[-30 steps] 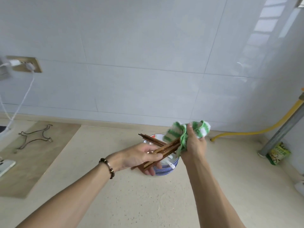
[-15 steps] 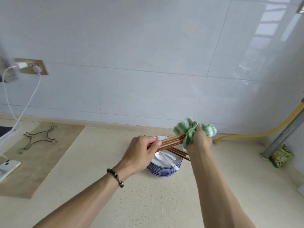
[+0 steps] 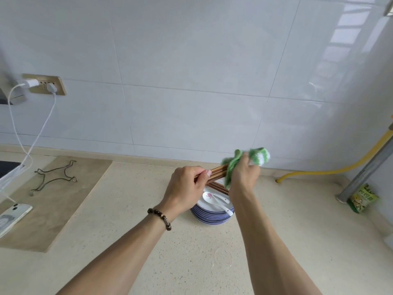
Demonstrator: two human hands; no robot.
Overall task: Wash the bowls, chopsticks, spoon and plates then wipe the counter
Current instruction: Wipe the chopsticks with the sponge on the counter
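Above stacked plates [image 3: 209, 217], left hand [image 3: 184, 188] fingers curled round chopsticks [image 3: 215, 174], right hand [image 3: 243, 177] fingers clutching green cloth [image 3: 234, 165] around them

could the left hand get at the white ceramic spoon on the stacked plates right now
Probably not as it stands: the left hand grips the brown wooden chopsticks. The white ceramic spoon lies uncovered on the blue-rimmed plate stack just below, so the path looks free once that hand is emptied.

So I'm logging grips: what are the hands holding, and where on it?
Left hand grips the chopsticks at one end; right hand holds a cloth wrapped round their other end.
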